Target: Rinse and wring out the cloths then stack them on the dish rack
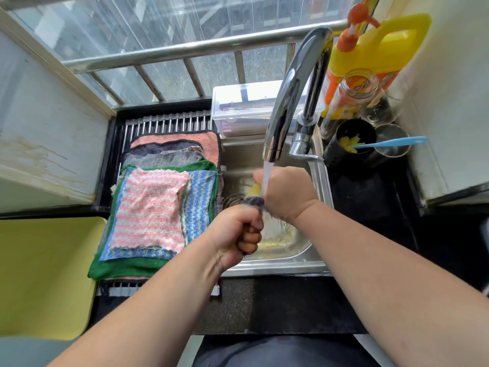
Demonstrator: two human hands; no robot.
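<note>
Both hands grip one twisted cloth (253, 200) over the steel sink (285, 263); its visible part is grey-purple with a yellow end. My left hand (238, 233) is fisted round its near end, my right hand (287, 193) round its far end. Water runs from the chrome tap (291, 96) onto my right hand and drips below the cloth. On the dish rack (169, 121) to the left lies a flat stack of several cloths, a pink-and-white striped cloth (152, 210) on top, over a blue striped one (199, 202) and a green one (124, 268).
A clear lidded box (238, 102) stands behind the sink. To the right of the tap are a yellow pump bottle (375, 49), a glass jar (352, 94), glasses and a black cup holding a blue-handled tool (391, 143). A yellow-green board (45, 276) lies at the left.
</note>
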